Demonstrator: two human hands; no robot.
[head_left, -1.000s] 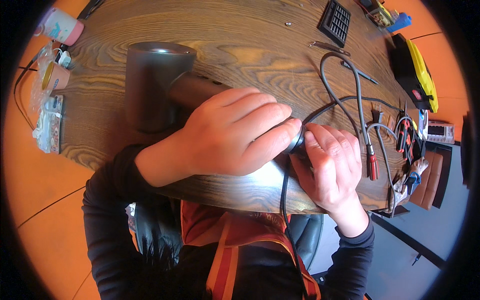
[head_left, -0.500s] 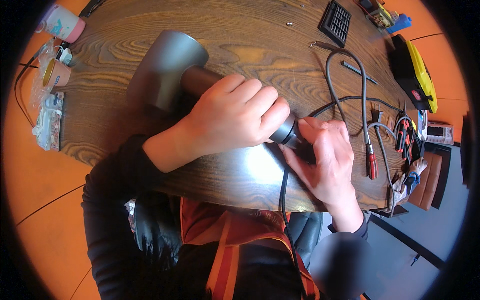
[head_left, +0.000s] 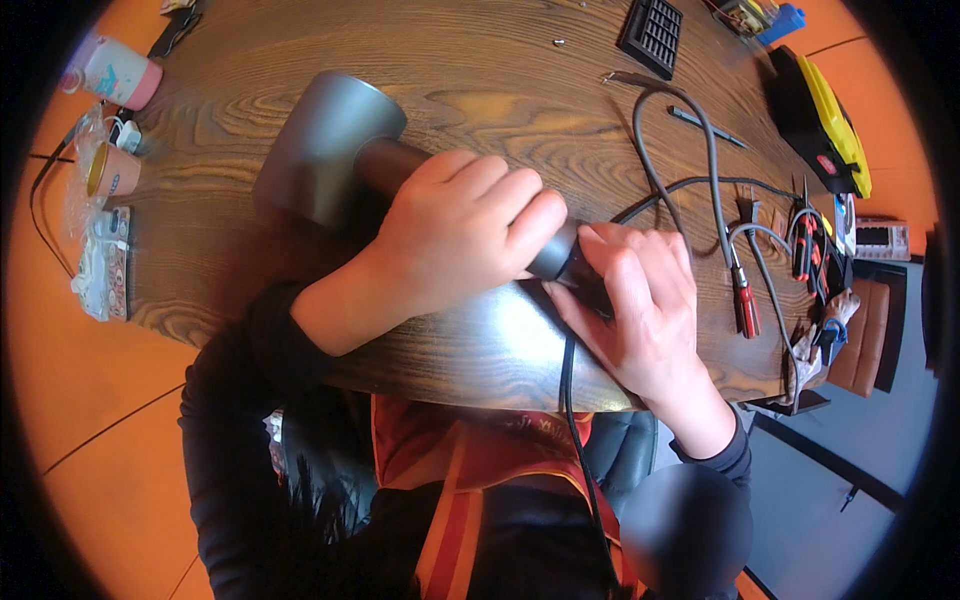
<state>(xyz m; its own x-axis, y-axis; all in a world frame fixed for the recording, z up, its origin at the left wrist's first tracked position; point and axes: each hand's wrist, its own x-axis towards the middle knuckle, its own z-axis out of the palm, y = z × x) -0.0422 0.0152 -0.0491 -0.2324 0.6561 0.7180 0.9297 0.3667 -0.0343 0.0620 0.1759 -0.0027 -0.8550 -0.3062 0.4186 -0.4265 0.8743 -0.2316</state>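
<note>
A grey hair dryer (head_left: pixel 322 150) with a wide barrel lies slantwise over the table's near part, its handle pointing toward my right. My left hand (head_left: pixel 465 222) is wrapped around the handle, knuckles up, and covers most of it. At the handle's lower end, my right hand (head_left: pixel 645 305) grips the black end piece (head_left: pixel 583 282) between thumb and fingers. A black cord (head_left: pixel 568 375) hangs below my right hand, over the table edge and across my lap. The palm sides of both hands are hidden.
To the right lie a looped grey cable (head_left: pixel 713 175), a red-handled screwdriver (head_left: pixel 746 308), a pen-like tool (head_left: pixel 708 127), pliers (head_left: pixel 802 245) and a black-and-yellow case (head_left: pixel 825 125). A black bit tray (head_left: pixel 652 38) is at the back. Cups (head_left: pixel 125 75) and a power strip (head_left: pixel 120 265) line the left edge.
The whole view has turned slightly, shifting the table items. Both hands keep their hold on the hair dryer, with little visible movement against it.
</note>
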